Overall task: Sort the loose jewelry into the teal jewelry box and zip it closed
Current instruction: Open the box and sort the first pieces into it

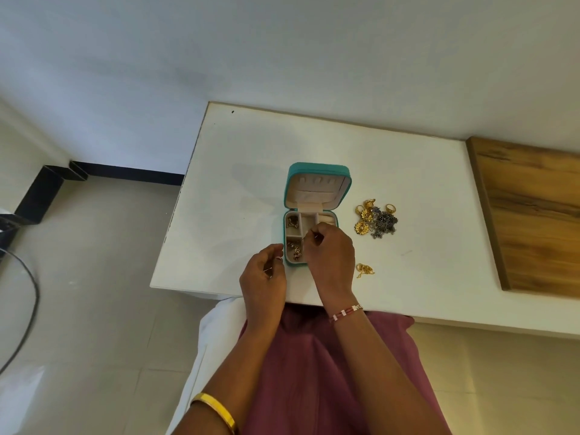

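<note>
Box point(317, 186) open on table point(238, 158), lid up. Right hand point(329, 255) over compartments, fingers pinching small piece. Left hand point(263, 274) beside box, curled round thin piece. Jewelry pile point(376, 221) right of box; gold chain point(364, 269) near right wrist.

No legible text or labels.

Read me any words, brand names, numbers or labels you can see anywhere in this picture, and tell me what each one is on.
None can be read.
The teal jewelry box shows no logo or label, on its lid or inside.
The beaded bracelet on the right wrist has small white blocks that might carry marks, but they are too small and blurred to read.
The gold bangle and the table show no writing.
</note>
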The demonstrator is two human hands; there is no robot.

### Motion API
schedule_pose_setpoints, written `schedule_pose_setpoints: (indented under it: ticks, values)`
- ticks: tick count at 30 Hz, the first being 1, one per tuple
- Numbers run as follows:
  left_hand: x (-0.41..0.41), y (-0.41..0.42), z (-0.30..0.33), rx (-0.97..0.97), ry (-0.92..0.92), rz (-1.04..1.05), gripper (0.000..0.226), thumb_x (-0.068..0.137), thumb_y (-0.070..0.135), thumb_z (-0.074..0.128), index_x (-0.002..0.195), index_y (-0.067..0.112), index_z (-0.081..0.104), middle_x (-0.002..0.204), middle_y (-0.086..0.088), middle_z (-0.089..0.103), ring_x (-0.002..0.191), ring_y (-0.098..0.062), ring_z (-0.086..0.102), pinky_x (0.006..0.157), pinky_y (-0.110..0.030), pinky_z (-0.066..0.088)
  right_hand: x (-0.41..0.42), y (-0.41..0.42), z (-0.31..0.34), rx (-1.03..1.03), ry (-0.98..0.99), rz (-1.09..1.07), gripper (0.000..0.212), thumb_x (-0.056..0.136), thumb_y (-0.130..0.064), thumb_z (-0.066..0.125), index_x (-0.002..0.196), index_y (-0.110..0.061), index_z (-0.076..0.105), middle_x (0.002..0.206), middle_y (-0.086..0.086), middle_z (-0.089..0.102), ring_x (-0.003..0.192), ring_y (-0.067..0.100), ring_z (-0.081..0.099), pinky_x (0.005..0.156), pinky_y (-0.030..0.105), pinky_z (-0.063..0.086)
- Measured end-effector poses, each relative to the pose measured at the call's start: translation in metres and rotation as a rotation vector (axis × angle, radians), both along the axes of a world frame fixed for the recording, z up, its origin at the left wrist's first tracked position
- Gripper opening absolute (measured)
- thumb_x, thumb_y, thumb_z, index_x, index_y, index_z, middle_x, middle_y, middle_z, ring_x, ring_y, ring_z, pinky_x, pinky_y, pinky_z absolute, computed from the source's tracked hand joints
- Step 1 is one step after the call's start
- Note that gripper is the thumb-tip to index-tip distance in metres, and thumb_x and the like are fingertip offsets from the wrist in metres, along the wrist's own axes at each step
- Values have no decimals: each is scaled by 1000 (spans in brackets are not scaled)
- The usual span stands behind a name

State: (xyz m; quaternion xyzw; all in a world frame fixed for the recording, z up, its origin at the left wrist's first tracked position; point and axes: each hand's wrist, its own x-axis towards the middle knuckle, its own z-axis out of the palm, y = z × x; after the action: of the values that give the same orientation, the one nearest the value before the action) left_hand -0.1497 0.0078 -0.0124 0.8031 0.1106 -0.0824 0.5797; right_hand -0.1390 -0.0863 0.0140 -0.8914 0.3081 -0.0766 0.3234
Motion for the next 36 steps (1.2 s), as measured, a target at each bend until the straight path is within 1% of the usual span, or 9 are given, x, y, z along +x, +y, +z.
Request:
schedule_pose_setpoints:
  ticks: [4,5,8,12,17,20,24,29,36]
  values:
    - [-1,0,3,7,-22,-18,27,90,3,49,108,15,66,101,9,61,95,-4,55,73,9,34,0,-9,4,233,-61,-47,14,87,-13,56,87,-4,67,88,11,69,72,14,54,56,5,35]
    - [-1,0,4,12,-35,-19,27,90,3,49,108,14,65,102,8,61,95,-4,54,72,9,34,0,-11,5,305,-76,-68,13,87,-13,56,85,-6,66,88,11,69,74,15,57,61,6,38]
    - [-3,-1,10,34,-98,-32,27,89,2,49,110,12,64,103,9,58,95,-4,53,72,9,33,-4,-15,18,605,-155,-128,16,90,-10,51,77,-10,60,77,9,67,75,23,65,72,30,55]
    - [-7,-3,20,60,-215,-100,29,87,0,52,112,10,62,106,10,56,101,-7,54,81,7,33,-19,-19,48,920,-284,-124,18,95,-8,44,81,-6,55,77,13,65,71,23,66,64,23,57]
    - [-12,-14,35,41,-270,-277,35,87,3,56,121,10,56,116,9,54,109,-6,50,86,5,31,-34,-22,74,1124,-395,-81,23,95,-7,41,77,-8,55,65,5,71,65,21,69,66,29,58]
    - [-17,-21,36,27,-223,-331,27,90,13,54,115,12,60,116,-2,63,107,-14,58,80,-3,40,-43,-27,86,1173,-462,-79,22,95,-8,40,79,-6,55,66,6,71,66,22,69,66,30,58]
    - [-21,-27,40,-22,-141,-330,21,91,20,52,105,14,66,102,6,65,92,-4,58,72,-1,41,-58,-43,90,1151,-555,-161,19,95,-9,42,83,-4,56,69,9,71,66,24,69,67,31,58]
    - [-24,-33,43,-221,47,-263,13,91,19,52,87,21,65,82,5,68,85,-10,65,79,-17,51,-80,-67,79,1116,-640,-354,17,93,-9,46,81,-6,58,65,7,70,63,21,68,65,29,58]
    - [-26,-64,49,-496,275,-180,17,93,15,49,94,9,64,83,-7,68,81,-18,67,77,-26,56,-94,-82,38,1053,-560,-525,11,90,-3,52,83,-5,60,74,14,66,63,20,67,64,26,58]
